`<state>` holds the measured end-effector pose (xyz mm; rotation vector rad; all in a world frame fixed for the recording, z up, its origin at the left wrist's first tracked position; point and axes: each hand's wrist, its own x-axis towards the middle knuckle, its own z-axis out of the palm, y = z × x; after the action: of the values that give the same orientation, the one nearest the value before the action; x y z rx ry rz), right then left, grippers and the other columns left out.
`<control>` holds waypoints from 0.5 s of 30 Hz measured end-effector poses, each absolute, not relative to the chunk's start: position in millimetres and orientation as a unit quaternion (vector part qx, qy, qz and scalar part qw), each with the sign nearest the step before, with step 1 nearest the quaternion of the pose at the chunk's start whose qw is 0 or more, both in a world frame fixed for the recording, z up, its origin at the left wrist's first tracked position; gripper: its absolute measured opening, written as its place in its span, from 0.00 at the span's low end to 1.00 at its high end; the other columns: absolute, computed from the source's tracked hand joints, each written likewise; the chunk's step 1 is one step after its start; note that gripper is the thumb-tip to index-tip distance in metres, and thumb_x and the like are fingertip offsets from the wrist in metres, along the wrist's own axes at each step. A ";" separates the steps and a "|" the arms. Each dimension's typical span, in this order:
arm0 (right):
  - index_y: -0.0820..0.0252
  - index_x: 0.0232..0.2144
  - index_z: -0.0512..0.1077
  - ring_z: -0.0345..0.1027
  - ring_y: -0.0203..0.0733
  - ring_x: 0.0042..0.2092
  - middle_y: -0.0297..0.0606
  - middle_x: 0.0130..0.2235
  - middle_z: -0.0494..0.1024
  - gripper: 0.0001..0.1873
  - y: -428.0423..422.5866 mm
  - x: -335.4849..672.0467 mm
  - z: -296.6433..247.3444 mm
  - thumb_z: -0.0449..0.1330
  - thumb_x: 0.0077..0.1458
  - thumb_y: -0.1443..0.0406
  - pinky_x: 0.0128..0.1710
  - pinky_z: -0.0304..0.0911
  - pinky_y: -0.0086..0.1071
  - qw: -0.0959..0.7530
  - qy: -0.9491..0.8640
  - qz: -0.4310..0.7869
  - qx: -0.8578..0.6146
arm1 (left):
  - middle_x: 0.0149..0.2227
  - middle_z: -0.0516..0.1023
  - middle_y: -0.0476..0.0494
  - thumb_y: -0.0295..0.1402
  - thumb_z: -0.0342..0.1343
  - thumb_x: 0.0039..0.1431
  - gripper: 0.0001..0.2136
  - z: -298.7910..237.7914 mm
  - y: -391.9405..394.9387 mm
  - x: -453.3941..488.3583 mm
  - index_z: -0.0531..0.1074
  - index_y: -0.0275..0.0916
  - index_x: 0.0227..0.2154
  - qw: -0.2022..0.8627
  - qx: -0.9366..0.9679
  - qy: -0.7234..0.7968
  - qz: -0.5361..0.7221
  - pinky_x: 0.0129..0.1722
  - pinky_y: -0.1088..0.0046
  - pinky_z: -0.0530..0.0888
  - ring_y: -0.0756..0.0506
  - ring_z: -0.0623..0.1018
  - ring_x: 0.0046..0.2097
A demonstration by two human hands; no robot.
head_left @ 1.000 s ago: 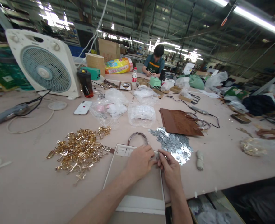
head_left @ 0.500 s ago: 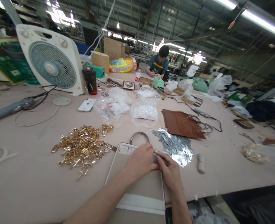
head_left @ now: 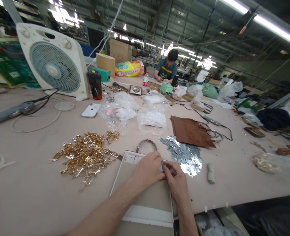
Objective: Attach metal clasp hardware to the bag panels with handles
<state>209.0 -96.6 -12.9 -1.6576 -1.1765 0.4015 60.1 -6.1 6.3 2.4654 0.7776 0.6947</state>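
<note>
A flat beige bag panel (head_left: pixel 147 196) with white edging lies at the table's front. A brown loop handle (head_left: pixel 147 141) stands out at its far end, and a brown strap with a gold buckle (head_left: pixel 114 154) sticks out on the left. My left hand (head_left: pixel 146 168) lies across the panel's upper part, its fingers curled over the right edge near the far corner. Beside it, my right hand (head_left: pixel 178 178) pinches at that edge, fingertips together. A small greyish piece (head_left: pixel 161 167) shows between the hands; its kind is mostly hidden by the fingers.
Gold metal fittings (head_left: pixel 86 154) are heaped left of the panel, flat silver plates (head_left: pixel 184 155) right of it. Brown leather sheets (head_left: pixel 191 131), plastic bags (head_left: pixel 152 121), a phone (head_left: pixel 91 110) and a fan (head_left: pixel 53 65) lie or stand farther back. Another person (head_left: pixel 166 67) sits across the table.
My right hand has shifted slightly left, its fingers curling closer to the panel edge. My left hand stays almost in place. The camera view has turned slightly.
</note>
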 end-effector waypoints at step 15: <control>0.59 0.49 0.77 0.74 0.46 0.44 0.43 0.46 0.81 0.20 -110.8 229.6 -10.1 0.59 0.66 0.51 0.45 0.69 0.36 0.646 -0.308 0.009 -0.698 | 0.52 0.78 0.39 0.39 0.72 0.53 0.19 -0.2 -2.4 64.4 0.77 0.41 0.47 0.215 0.894 0.267 0.288 0.57 0.54 0.75 0.35 0.76 0.55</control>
<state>229.6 -110.8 -10.1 -1.5885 -0.6999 0.0200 64.4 -2.4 -0.2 2.4796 0.7394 0.7989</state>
